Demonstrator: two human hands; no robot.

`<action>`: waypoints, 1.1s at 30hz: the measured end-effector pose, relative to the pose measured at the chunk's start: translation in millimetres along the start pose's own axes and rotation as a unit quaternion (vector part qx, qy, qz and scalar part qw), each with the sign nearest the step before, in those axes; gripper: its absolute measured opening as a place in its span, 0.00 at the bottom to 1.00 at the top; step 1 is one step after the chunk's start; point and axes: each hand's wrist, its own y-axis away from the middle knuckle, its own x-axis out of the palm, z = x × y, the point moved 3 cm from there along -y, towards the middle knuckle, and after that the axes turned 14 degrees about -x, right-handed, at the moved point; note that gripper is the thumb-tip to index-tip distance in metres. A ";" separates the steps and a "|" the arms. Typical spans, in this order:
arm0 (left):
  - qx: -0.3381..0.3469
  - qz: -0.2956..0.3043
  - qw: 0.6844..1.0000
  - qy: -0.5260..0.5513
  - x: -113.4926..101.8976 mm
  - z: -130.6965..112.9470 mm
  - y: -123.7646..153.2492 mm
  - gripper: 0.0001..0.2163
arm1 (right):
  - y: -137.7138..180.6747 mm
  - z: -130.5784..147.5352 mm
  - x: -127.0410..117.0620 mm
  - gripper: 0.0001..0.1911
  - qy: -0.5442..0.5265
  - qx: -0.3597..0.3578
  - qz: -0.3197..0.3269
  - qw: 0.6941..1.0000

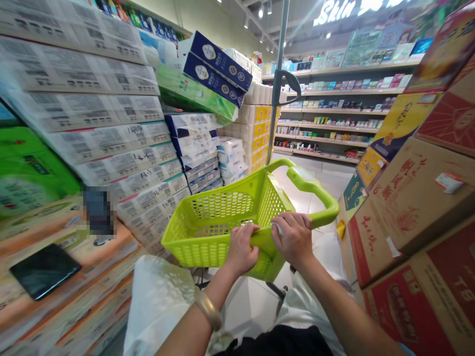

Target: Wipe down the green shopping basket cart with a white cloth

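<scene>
A lime-green plastic shopping cart (218,247) stands crosswise in front of me, its perforated basket to the left and its looped handle to the right. My left hand (243,249) is closed over the near rim of the basket. Close beside it, my right hand (293,237) wraps around the same rim near the base of the handle. Something small and white shows under the right fingers, too little of it to name. No goods are visible in the part of the basket I can see. A gold bangle (208,309) circles my left wrist.
Stacked tissue packs (111,109) line the left, with blue-and-green packs (211,74) tilted on top. A dark tablet-like device (45,271) lies on orange packs. Cardboard boxes (419,198) crowd the right. Behind a grey pole (277,84) are stocked shelves (334,111).
</scene>
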 end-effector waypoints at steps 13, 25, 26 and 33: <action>-0.027 -0.013 1.000 -0.009 -6.1 1.2 -3.8 0.18 | 6.1 -36.1 -25.5 0.06 0.057 0.062 -0.064 0.994; -0.040 0.003 0.999 0.008 -6.7 2.7 -5.1 0.16 | 14.3 -81.8 -50.8 0.06 0.049 0.022 -0.080 0.995; -0.044 0.003 0.999 0.006 -7.1 3.7 -5.7 0.16 | 15.4 -84.1 -51.5 0.07 0.037 0.029 -0.083 0.995; -0.015 -0.001 0.997 -0.077 -14.1 -13.5 -3.1 0.21 | 13.7 -52.1 -51.0 0.07 0.051 0.059 -0.096 0.992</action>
